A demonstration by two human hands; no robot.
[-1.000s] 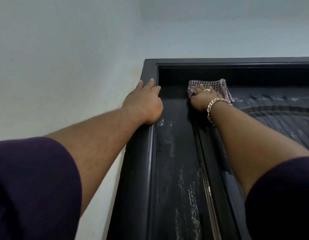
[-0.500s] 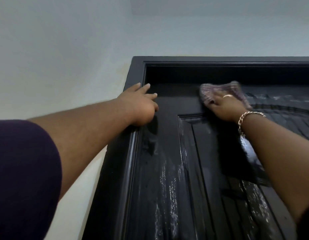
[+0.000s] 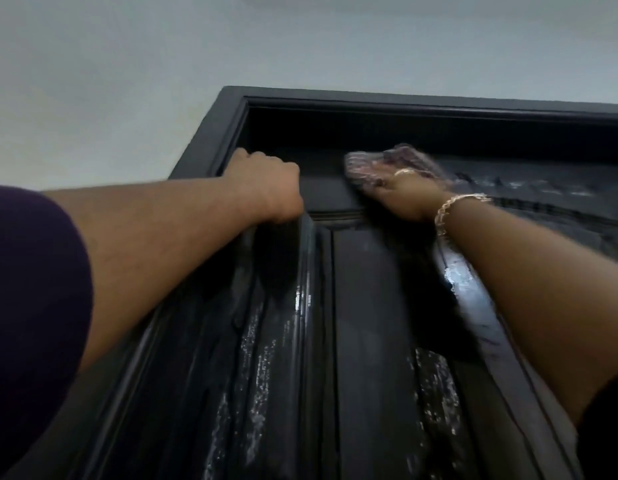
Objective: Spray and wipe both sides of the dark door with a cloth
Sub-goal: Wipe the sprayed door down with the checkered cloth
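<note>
Left arm: reaches up and forward from a dark purple sleeve [image 3: 34, 306], bare forearm stretched to the upper left corner of the door.
Left hand [image 3: 266, 188]: rests against the door's top left edge beside the frame, fingers curled under into a loose fist; I cannot tell whether they hook over anything, and nothing shows inside them.
Right arm: comes in from the lower right, forearm angled up across the door panel, dark sleeve just showing at the frame's edge.
Right hand [image 3: 404, 195]: lies palm-down on the cloth, fingers fairly straight and spread over it, pressing it flat on the door; the outline is blurred.
Jewellery: a gold chain bracelet [image 3: 449, 209] sits at the right wrist, and a gold ring [image 3: 404, 172] on one finger.
Cloth [image 3: 387, 161]: small, checked in a purplish tone, blurred, trapped under the right fingertips on the top rail of the door, just right of the left hand.
Door [image 3: 366, 323]: dark, glossy, with raised panels; pale wet streaks and foamy specks run down the panels below both hands.
Door frame [image 3: 228, 109]: dark, its top left corner meets a pale wall [image 3: 127, 81].
Writing: none can be read.
</note>
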